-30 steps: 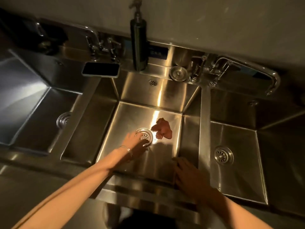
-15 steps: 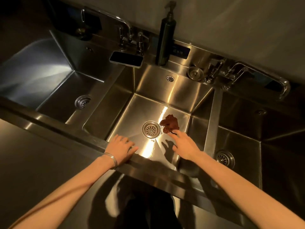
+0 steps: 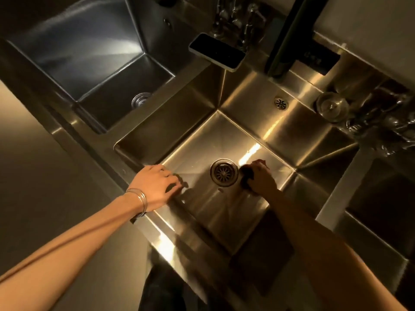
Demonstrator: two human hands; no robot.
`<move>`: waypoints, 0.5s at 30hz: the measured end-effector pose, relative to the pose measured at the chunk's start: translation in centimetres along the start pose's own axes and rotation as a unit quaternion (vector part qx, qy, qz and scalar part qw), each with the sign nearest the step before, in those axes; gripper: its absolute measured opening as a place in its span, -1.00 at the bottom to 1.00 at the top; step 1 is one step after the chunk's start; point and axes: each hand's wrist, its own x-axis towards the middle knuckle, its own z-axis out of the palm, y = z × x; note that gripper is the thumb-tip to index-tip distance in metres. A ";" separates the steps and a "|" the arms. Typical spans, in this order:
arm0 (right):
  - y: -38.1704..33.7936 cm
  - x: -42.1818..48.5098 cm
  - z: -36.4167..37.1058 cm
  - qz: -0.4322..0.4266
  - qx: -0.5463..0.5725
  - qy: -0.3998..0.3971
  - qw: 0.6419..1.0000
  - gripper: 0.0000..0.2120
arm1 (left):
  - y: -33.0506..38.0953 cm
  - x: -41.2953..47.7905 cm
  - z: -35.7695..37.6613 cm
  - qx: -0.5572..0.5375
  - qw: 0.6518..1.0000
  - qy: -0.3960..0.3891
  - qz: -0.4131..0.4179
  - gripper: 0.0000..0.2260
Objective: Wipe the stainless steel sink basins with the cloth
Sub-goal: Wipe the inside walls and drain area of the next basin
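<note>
**Cloth bunched by the drain, mostly hidden under the right hand**

Little of the cloth [image 3: 246, 175] shows. It is a dark wad on the floor of the middle basin [image 3: 202, 151], just right of the drain [image 3: 224, 172], and the right hand [image 3: 262, 179] covers most of it. That hand's grip is curled down over the wad and holds it; the fingertips are lost in shadow. The left hand [image 3: 155, 185], with thin bangles [image 3: 140, 198] at the wrist, rests on the basin's front rim. Its grip is loose, the fingers bent over the edge and holding nothing.

A dark pump bottle [image 3: 289, 37] is cut off by the top edge, as are the tap fittings [image 3: 233, 16] beside it. A second set of fittings [image 3: 381, 124] at the right is smeared by blur, and the right basin [image 3: 379, 194] is almost black. A dark label [image 3: 314, 57] behind the bottle cannot be read.

The unit is brushed stainless steel in dim, warm light, with bright streaks across the middle basin's floor. The left basin [image 3: 105, 68] has its own drain [image 3: 140, 100]. A phone [image 3: 216, 51] lies face up on the back ledge between the two. A loose strainer plug [image 3: 332, 106] sits on that ledge further right, and a small overflow grille [image 3: 281, 102] is set in the middle basin's back wall.
</note>
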 end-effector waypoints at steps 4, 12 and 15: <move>2.4 3.8 3.2 0.128 0.094 -0.042 0.986 -0.37 | 0.4 -0.1 -0.4 -0.035 0.999 0.036 -0.011 -0.49; 4.4 8.7 7.5 0.123 0.001 0.014 0.992 -0.45 | 0.5 0.0 -0.7 -0.017 0.999 0.048 -0.004 -0.62; 3.6 10.9 7.3 0.188 0.055 0.078 0.977 -0.54 | 0.6 0.0 -0.9 -0.015 0.999 0.033 -0.009 -0.68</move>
